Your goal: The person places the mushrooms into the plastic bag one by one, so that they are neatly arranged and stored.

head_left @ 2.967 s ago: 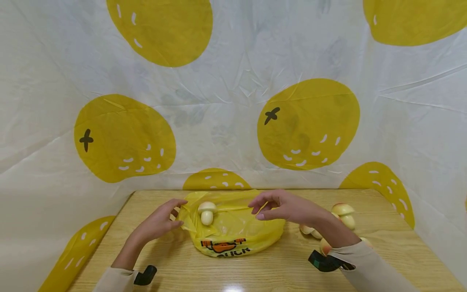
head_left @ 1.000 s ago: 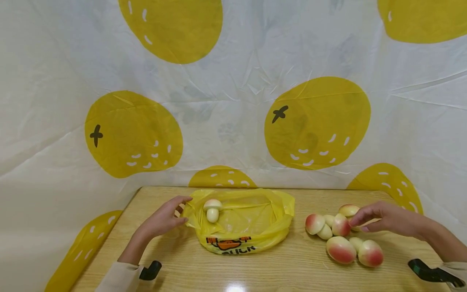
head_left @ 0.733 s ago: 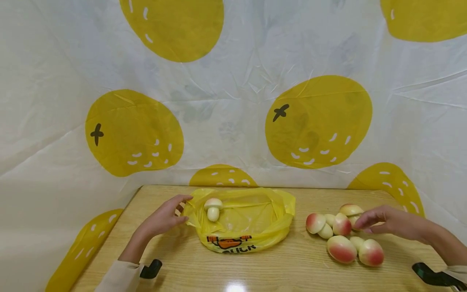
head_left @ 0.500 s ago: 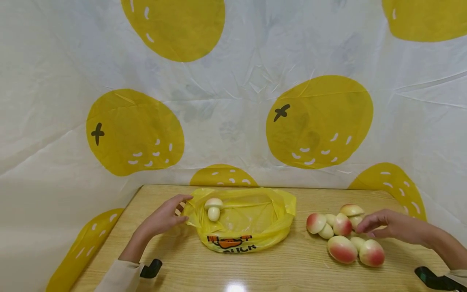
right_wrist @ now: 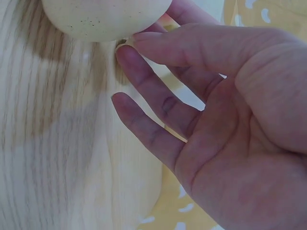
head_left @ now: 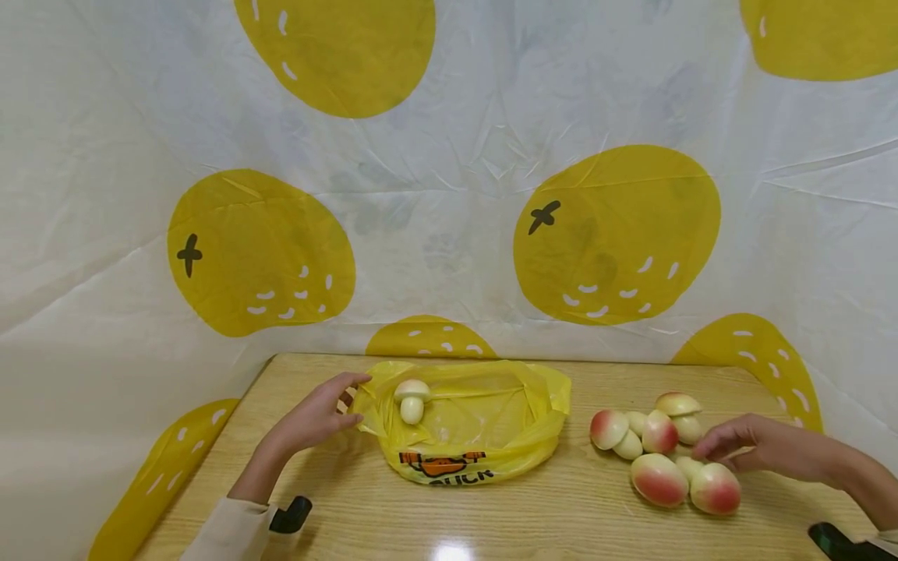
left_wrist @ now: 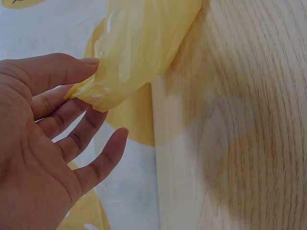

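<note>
Head: right hand (head_left: 779, 449) has shifted off the rear toy mushroom (head_left: 678, 403); front-right toy mushroom (head_left: 717, 489) now nearer. Bagged toy mushroom (head_left: 412, 393) lies inside yellow plastic bag (head_left: 519, 465) on bench (head_left: 505, 526). Left wrist: left hand (left_wrist: 41, 158) pinches bag edge. Right wrist: fingers loosely parted; I can't confirm contact.

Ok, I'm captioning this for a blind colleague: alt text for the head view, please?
A person's left hand holds the edge of an open yellow plastic bag with one pale mushroom in it. The right hand is at a cluster of red-tinged mushrooms on the wooden table.
</note>
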`<action>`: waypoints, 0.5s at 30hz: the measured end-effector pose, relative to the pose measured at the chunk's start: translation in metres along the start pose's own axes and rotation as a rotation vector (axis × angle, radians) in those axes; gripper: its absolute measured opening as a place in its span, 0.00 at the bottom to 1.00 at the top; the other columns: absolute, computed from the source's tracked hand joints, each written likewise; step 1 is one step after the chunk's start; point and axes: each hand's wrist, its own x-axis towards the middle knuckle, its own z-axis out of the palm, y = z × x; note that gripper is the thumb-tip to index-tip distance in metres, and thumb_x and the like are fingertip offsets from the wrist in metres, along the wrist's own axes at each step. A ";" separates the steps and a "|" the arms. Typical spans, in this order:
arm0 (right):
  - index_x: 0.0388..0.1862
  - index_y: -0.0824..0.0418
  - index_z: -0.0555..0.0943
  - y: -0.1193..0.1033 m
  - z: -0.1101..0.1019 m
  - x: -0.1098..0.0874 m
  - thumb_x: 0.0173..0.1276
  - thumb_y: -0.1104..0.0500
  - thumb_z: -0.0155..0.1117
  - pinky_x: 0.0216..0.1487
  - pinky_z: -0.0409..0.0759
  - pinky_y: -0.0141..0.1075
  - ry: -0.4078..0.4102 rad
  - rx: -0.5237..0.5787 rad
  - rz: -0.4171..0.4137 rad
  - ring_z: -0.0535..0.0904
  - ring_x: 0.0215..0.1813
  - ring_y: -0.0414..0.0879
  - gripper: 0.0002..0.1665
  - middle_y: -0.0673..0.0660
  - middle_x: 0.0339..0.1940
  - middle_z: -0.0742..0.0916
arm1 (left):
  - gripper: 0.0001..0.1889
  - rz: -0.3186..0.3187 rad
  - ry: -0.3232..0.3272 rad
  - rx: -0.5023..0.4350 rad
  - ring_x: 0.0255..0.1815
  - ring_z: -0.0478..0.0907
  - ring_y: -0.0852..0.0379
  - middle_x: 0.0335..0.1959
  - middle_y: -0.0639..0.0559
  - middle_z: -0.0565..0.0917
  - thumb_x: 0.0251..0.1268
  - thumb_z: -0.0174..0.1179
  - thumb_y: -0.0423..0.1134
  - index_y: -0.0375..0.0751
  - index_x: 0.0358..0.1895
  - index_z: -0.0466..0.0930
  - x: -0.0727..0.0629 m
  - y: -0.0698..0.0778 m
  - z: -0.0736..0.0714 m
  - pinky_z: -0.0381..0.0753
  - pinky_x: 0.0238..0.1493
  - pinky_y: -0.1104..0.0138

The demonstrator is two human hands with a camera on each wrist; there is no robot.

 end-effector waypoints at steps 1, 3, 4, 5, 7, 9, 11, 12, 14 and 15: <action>0.62 0.69 0.80 0.001 0.000 -0.001 0.74 0.76 0.52 0.53 0.79 0.27 -0.002 0.006 0.003 0.78 0.61 0.32 0.21 0.53 0.60 0.86 | 0.33 0.001 0.000 0.000 0.54 0.76 0.48 0.69 0.41 0.72 0.68 0.66 0.32 0.39 0.75 0.65 0.000 0.000 0.000 0.81 0.45 0.59; 0.62 0.68 0.80 0.002 0.001 -0.002 0.72 0.77 0.52 0.52 0.78 0.26 -0.001 -0.003 -0.001 0.78 0.61 0.32 0.23 0.52 0.60 0.86 | 0.33 0.001 0.001 0.001 0.54 0.76 0.48 0.69 0.41 0.72 0.68 0.66 0.32 0.39 0.75 0.65 0.000 0.000 0.000 0.81 0.45 0.59; 0.63 0.68 0.80 0.002 0.001 -0.003 0.71 0.78 0.52 0.52 0.78 0.26 -0.004 0.002 -0.003 0.78 0.61 0.31 0.24 0.51 0.60 0.86 | 0.33 0.000 0.001 0.001 0.54 0.76 0.48 0.69 0.41 0.72 0.69 0.66 0.32 0.39 0.75 0.65 0.000 0.000 0.000 0.81 0.45 0.59; 0.63 0.68 0.80 0.003 0.001 -0.003 0.71 0.78 0.52 0.53 0.78 0.26 -0.010 0.003 -0.008 0.78 0.61 0.31 0.25 0.51 0.61 0.86 | 0.33 -0.001 0.002 0.001 0.54 0.76 0.48 0.69 0.41 0.72 0.69 0.66 0.32 0.39 0.75 0.65 0.000 0.000 0.000 0.81 0.45 0.59; 0.64 0.68 0.79 0.003 0.002 -0.003 0.70 0.79 0.52 0.53 0.79 0.27 -0.020 0.004 -0.029 0.78 0.61 0.33 0.26 0.50 0.61 0.86 | 0.33 -0.004 0.002 0.002 0.54 0.76 0.48 0.69 0.41 0.72 0.68 0.66 0.32 0.39 0.75 0.65 0.000 -0.001 -0.001 0.81 0.45 0.59; 0.65 0.68 0.78 0.003 0.003 -0.002 0.71 0.79 0.52 0.53 0.79 0.28 -0.030 0.011 -0.036 0.79 0.61 0.34 0.26 0.50 0.62 0.85 | 0.33 -0.004 0.004 0.004 0.53 0.76 0.49 0.69 0.41 0.72 0.68 0.66 0.32 0.40 0.75 0.65 0.000 -0.001 -0.001 0.81 0.45 0.59; 0.67 0.68 0.77 0.002 0.003 -0.002 0.73 0.77 0.52 0.52 0.80 0.29 -0.039 0.027 -0.031 0.80 0.60 0.35 0.25 0.49 0.63 0.85 | 0.33 -0.002 0.005 0.004 0.53 0.76 0.49 0.69 0.41 0.72 0.68 0.66 0.32 0.40 0.75 0.66 0.000 -0.001 -0.002 0.81 0.45 0.59; 0.67 0.68 0.76 0.001 0.004 -0.002 0.73 0.77 0.53 0.52 0.81 0.29 -0.041 0.030 -0.030 0.81 0.59 0.36 0.25 0.48 0.63 0.85 | 0.33 -0.001 0.005 0.006 0.53 0.76 0.49 0.69 0.41 0.72 0.68 0.66 0.32 0.40 0.75 0.66 0.000 -0.001 -0.002 0.81 0.45 0.59; 0.68 0.68 0.75 0.000 0.005 -0.001 0.74 0.76 0.53 0.52 0.82 0.31 -0.055 0.067 -0.016 0.82 0.59 0.39 0.25 0.47 0.64 0.84 | 0.33 0.002 0.005 0.005 0.53 0.76 0.49 0.69 0.41 0.72 0.68 0.66 0.32 0.40 0.75 0.66 0.000 -0.001 -0.002 0.81 0.45 0.59; 0.69 0.68 0.74 0.000 0.005 -0.001 0.74 0.75 0.53 0.52 0.82 0.32 -0.060 0.080 -0.012 0.82 0.59 0.40 0.25 0.46 0.64 0.83 | 0.33 0.002 0.004 0.003 0.53 0.76 0.49 0.69 0.41 0.72 0.68 0.66 0.32 0.40 0.75 0.66 0.000 0.000 -0.002 0.81 0.45 0.59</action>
